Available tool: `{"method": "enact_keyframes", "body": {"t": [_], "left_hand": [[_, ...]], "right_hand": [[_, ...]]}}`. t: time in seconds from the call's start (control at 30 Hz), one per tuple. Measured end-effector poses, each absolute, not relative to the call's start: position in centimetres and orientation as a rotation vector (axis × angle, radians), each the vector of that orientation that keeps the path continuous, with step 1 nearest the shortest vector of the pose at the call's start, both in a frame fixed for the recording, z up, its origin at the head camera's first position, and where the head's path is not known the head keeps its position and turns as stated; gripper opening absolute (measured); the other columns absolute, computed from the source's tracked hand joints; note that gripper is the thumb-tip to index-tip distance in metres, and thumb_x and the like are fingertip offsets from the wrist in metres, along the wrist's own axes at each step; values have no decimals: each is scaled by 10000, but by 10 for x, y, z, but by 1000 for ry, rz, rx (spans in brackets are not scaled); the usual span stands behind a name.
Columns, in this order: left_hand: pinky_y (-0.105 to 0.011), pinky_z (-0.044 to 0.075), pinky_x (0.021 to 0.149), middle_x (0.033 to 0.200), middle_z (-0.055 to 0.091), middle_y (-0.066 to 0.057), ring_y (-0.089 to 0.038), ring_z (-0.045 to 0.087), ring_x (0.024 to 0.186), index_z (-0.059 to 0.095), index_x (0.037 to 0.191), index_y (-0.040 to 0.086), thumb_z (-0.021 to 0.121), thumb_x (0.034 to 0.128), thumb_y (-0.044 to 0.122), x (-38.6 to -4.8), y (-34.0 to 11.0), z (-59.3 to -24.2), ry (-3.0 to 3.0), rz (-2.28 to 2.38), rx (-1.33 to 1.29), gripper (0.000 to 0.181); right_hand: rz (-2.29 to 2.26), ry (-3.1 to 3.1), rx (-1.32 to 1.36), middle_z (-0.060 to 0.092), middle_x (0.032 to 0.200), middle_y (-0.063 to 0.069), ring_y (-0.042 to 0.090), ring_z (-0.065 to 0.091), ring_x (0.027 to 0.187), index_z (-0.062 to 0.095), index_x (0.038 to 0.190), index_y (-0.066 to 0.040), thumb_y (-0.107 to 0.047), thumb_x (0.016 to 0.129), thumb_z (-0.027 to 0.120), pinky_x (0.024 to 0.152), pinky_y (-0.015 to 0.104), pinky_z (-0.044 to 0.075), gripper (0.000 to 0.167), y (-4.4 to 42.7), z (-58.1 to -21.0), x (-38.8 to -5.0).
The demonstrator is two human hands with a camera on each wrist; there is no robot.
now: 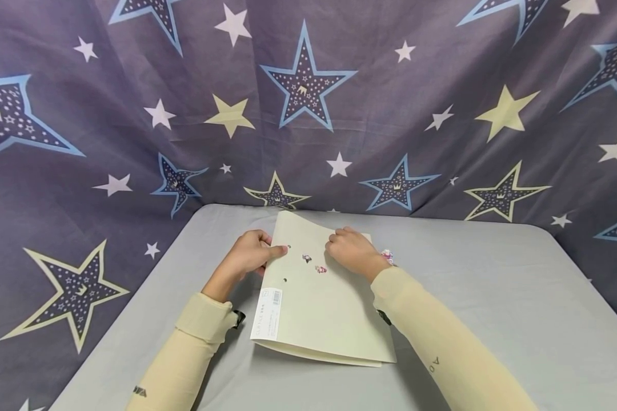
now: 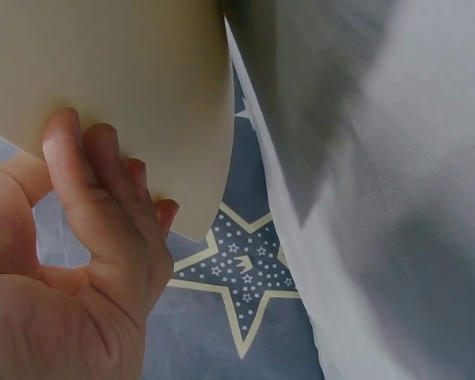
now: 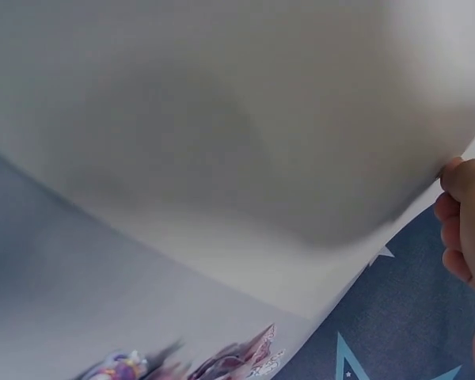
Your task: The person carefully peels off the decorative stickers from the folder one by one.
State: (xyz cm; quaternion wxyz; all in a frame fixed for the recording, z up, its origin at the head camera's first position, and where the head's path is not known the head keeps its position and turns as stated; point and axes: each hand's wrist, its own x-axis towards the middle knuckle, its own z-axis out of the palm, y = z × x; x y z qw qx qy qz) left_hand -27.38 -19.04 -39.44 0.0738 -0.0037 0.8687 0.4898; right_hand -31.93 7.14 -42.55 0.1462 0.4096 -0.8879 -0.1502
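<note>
A large cream folded sheet (image 1: pixel 329 319), like a soft paper folder, lies tilted over the bed-like surface, its lower edge parted into two layers. Along its left edge my left hand (image 1: pixel 249 251) pinches it, thumb on top and fingers beneath; the left wrist view shows those fingers (image 2: pixel 103 182) against its underside. My right hand (image 1: pixel 353 250) pinches the far edge of the upper layer. In the right wrist view that layer (image 3: pixel 182 158) bows upward from the fingertips. Small printed figures (image 1: pixel 321 269) and a white barcode label (image 1: pixel 267 314) mark the cover.
A light grey cloth (image 1: pixel 493 297) covers the flat surface. Behind it hangs a dark star-patterned curtain (image 1: pixel 370 137). A colourful printed figure (image 1: pixel 387 256) shows just beyond my right wrist; similar artwork (image 3: pixel 237 356) appears beneath the lifted layer.
</note>
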Motion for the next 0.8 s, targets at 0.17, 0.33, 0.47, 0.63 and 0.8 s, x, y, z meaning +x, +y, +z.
{"method": "enact_keyframes", "body": {"t": [0.17,0.33,0.47,0.63,0.8], "left_hand": [[-370,597,528,815,700,-140,-214,689,566,551,1116,-39,785,907,280,-274,-190,-394,2609,1464,-13,447],[-368,594,520,809,700,-140,-206,683,554,544,1115,-43,787,905,270,-274,-190,-394,2614,1465,-12,449],[-359,593,514,804,702,-143,-203,684,549,549,1105,-47,787,905,262,-274,-189,-395,2609,1478,-10,438],[-391,609,545,808,706,-147,-210,692,558,564,1082,-41,786,909,263,-275,-189,-396,2602,1486,-25,414],[-472,620,606,804,706,-148,-219,691,562,564,1082,-41,784,910,269,-275,-190,-395,2610,1475,-19,417]], "right_hand": [[-477,-2570,1183,693,997,16,232,617,975,741,1036,-115,-1,919,696,878,359,484,170,71,-427,-319],[-496,-2572,1180,697,1010,8,224,616,983,747,1046,-123,-13,919,705,885,357,481,174,70,-427,-319],[-506,-2549,1182,699,986,4,220,620,961,751,1023,-127,-26,919,703,857,351,481,152,70,-427,-319],[-514,-2476,1183,697,942,1,219,627,918,749,981,-128,-39,918,704,809,345,485,117,70,-427,-318],[-494,-2454,1185,696,938,5,221,626,908,736,973,-121,-42,925,689,811,347,486,104,69,-426,-317]]}}
